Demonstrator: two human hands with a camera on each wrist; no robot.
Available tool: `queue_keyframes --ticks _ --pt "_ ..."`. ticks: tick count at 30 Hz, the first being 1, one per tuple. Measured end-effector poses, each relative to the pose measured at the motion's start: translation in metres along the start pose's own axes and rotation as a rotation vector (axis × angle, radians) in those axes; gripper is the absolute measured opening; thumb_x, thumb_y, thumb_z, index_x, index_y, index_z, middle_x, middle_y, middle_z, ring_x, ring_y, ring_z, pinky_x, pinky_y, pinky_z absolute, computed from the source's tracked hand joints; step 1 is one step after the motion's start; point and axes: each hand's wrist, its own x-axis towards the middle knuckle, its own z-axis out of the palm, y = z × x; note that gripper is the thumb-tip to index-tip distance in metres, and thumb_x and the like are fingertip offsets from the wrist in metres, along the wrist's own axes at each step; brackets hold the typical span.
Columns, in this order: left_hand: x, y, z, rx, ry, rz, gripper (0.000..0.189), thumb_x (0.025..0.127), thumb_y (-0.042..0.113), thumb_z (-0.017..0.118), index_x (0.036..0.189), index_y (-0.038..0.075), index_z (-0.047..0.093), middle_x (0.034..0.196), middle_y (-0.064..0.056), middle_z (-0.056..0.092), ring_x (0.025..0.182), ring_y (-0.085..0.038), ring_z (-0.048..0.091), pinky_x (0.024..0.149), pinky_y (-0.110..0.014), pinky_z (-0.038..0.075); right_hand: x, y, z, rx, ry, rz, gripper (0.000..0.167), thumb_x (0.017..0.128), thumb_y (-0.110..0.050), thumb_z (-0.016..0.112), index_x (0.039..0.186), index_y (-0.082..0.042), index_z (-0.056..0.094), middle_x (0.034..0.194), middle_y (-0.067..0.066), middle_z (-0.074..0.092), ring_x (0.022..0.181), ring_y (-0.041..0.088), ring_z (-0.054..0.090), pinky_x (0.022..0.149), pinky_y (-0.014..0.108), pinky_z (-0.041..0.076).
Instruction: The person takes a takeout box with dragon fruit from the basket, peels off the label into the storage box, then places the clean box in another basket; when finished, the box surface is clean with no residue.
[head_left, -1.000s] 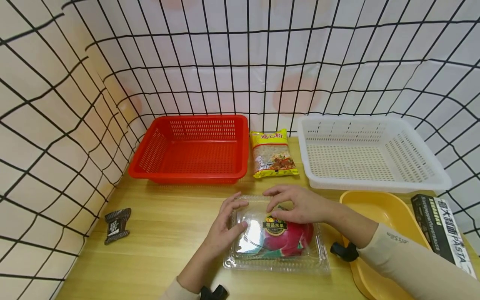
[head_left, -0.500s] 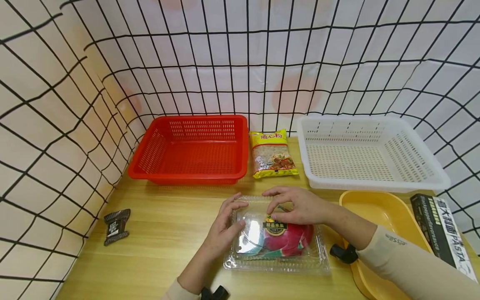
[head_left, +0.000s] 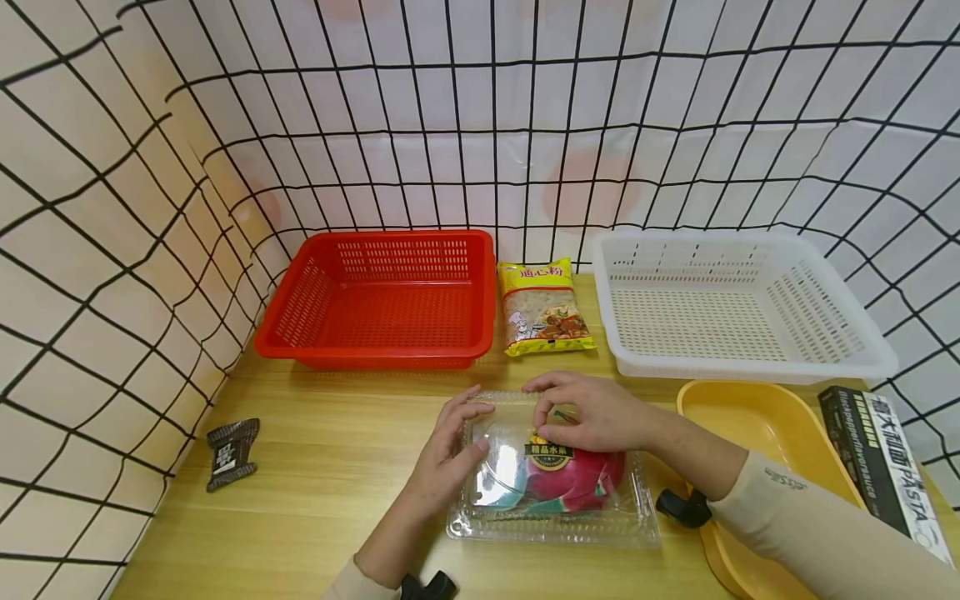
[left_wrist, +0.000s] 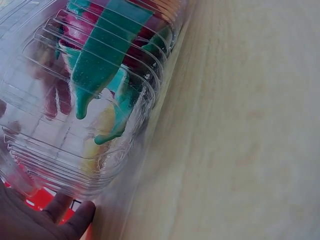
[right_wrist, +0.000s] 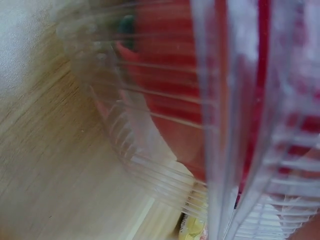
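A clear lidded container [head_left: 555, 532] sits on the bench [head_left: 330, 483] just below the middle of the frame, with a red and green fruit-like item [head_left: 573, 483] inside and a dark label [head_left: 550, 451] on its lid. Of the 2 hands, the left hand [head_left: 450, 458] rests spread wide at the container's left edge, thumb lying on the lid; the right hand [head_left: 596, 410] reaches over from the right with bent fingers on the lid, thumb and index tips close together, and I cannot tell whether they pinch it. A red basket [head_left: 375, 352] stands at upper left, a yellow bag [head_left: 546, 308] at upper centre, a white basket [head_left: 757, 370] at upper right, a yellow tray [head_left: 750, 417] at lower right beside a pasta box [head_left: 885, 462], and a small dark packet [head_left: 232, 454] at lower left
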Motion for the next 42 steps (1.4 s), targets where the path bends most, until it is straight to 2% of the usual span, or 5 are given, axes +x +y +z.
queue_keyframes --ticks 15,22,28,42 --pt "-0.0002 0.0014 0.0002 0.018 0.012 -0.009 0.042 0.095 0.009 0.058 0.137 0.014 0.056 0.164 -0.018 0.028 0.153 -0.043 0.024 0.118 -0.077 0.015 0.0005 0.0006 0.0008 -0.018 -0.028 -0.017 0.013 0.101 -0.04 0.062 0.088 -0.039 0.061 0.147 0.0 0.058 0.137 0.032 0.054 0.108 0.061 0.046" --pt "-0.0005 0.002 0.0007 0.014 0.015 -0.009 0.043 0.094 0.009 0.058 0.137 0.013 0.056 0.164 -0.022 0.028 0.152 -0.044 0.024 0.118 -0.077 0.016 0.0006 0.0007 0.0011 -0.013 -0.019 -0.054 0.015 0.102 -0.035 0.061 0.087 -0.037 0.061 0.146 0.002 0.059 0.136 0.033 0.054 0.109 0.06 0.045" --pt "-0.0004 0.0023 0.0009 -0.001 0.014 -0.013 0.043 0.094 0.008 0.058 0.136 0.013 0.056 0.164 -0.017 0.029 0.153 -0.043 0.024 0.118 -0.076 0.016 0.0003 0.0003 0.0013 -0.026 -0.013 -0.08 0.014 0.101 -0.031 0.061 0.088 -0.035 0.06 0.145 0.004 0.059 0.136 0.032 0.054 0.109 0.058 0.046" --pt "-0.0003 0.0021 0.0011 -0.001 0.016 -0.006 0.043 0.094 0.007 0.057 0.136 0.012 0.056 0.163 -0.017 0.03 0.152 -0.044 0.024 0.118 -0.077 0.015 -0.001 0.0019 0.0025 -0.009 -0.01 -0.096 0.013 0.103 -0.033 0.059 0.09 -0.035 0.06 0.147 0.006 0.057 0.137 0.034 0.054 0.109 0.061 0.045"
